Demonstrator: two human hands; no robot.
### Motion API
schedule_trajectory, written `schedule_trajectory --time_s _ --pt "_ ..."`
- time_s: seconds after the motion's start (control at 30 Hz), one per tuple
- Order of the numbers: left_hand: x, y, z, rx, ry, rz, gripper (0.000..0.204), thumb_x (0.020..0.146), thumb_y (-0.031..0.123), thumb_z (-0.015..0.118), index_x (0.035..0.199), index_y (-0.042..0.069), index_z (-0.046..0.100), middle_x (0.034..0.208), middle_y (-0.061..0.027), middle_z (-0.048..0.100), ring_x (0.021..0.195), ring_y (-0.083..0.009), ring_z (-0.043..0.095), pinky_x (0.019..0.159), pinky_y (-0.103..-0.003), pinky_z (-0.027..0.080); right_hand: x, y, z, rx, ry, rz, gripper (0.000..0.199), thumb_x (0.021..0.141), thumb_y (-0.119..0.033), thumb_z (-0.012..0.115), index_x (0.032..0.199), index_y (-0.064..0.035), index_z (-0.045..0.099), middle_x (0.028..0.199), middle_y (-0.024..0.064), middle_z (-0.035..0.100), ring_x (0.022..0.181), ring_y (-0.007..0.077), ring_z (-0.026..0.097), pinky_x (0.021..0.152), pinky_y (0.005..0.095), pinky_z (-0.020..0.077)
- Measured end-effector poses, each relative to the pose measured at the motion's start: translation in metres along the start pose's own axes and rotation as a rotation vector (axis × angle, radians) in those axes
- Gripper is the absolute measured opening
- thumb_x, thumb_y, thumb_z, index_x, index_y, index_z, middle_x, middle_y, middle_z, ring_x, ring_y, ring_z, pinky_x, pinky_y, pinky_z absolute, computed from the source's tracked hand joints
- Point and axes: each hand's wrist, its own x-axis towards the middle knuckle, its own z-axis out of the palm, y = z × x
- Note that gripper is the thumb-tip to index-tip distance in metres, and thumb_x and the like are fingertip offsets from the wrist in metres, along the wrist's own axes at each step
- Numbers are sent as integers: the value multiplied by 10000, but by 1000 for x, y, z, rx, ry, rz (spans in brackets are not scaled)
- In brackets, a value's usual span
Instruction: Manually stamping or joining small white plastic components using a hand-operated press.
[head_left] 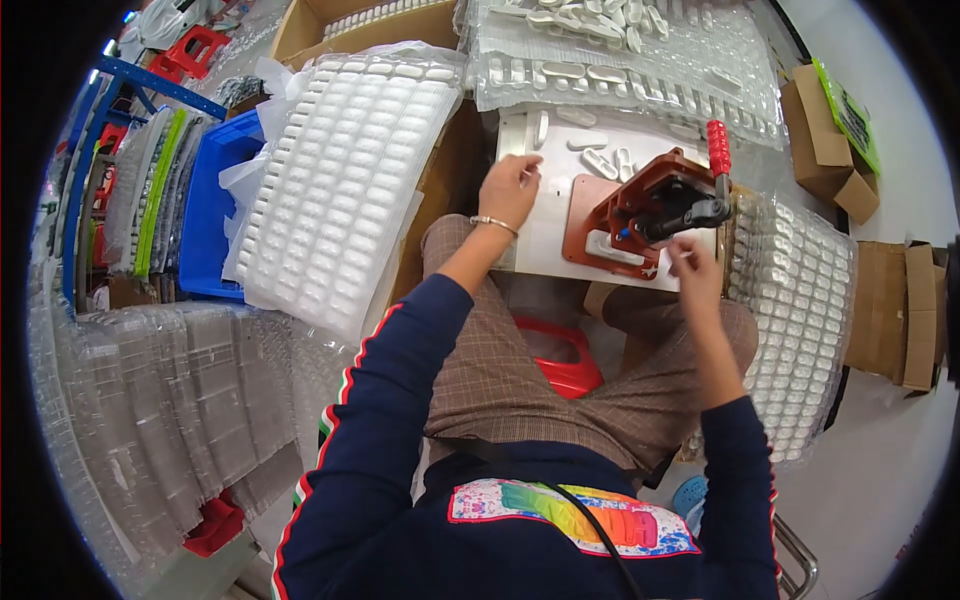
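On the white worktable (545, 225) in front of me stands a red-brown hand press (640, 215) with an upright red-handled lever (718, 150). A white oval plastic piece (612, 246) lies in its base. My left hand (508, 192) hovers at the table's left edge, fingers curled together; whatever they may hold is hidden. Just beyond it are loose white oval pieces (598, 163). Close to the press's right side is my right hand (694, 268), its fingers bent into a pinch. I cannot make out anything between them.
At left, a stack of clear trays of white pieces (345, 170) leans over a carton, beside a blue bin (215, 190). More filled trays lie at right (795, 320) and behind the table (630, 75). Cardboard boxes (820, 135) stand far right. A red stool (560, 360) shows below.
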Motion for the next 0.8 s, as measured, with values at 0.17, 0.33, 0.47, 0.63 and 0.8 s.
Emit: schedule_trajectory --time_s 0.17,0.33,0.47,0.63,0.8 --pt "53 5 13 258 61 -55 337 761 286 787 999 62 702 981 -122 655 936 -310 618 843 -403 506 -27 -1 33 -173 -80 -178 214 851 -73 705 1038 -4 625 932 73 580 750 166 572 679 270 465" --pt "74 -5 35 319 83 -159 299 726 304 811 919 87 741 975 -143 681 904 -328 648 813 -420 525 -17 9 44 -190 2 -304 238 835 -84 702 1044 -8 617 994 132 534 890 305 588 769 358 490" --pt "69 -15 23 358 12 -97 303 733 290 762 916 51 730 932 -138 688 854 -288 657 792 -392 521 -16 -2 37 -265 -52 -304 250 821 -102 715 1034 -3 626 1141 164 545 1060 358 564 866 414 485" --pt "37 -4 2 461 -60 49 198 753 205 742 800 47 633 857 -133 614 864 -323 603 772 -426 483 -16 -8 3 -333 -47 -379 148 822 -126 700 927 -44 636 1001 120 607 924 337 606 812 432 475" --pt "-10 10 -17 361 -148 59 211 774 178 732 905 41 640 850 -122 613 832 -303 619 739 -397 500 -24 10 -95 -445 142 -412 107 812 -117 719 870 -41 673 902 114 674 830 300 655 759 388 507"
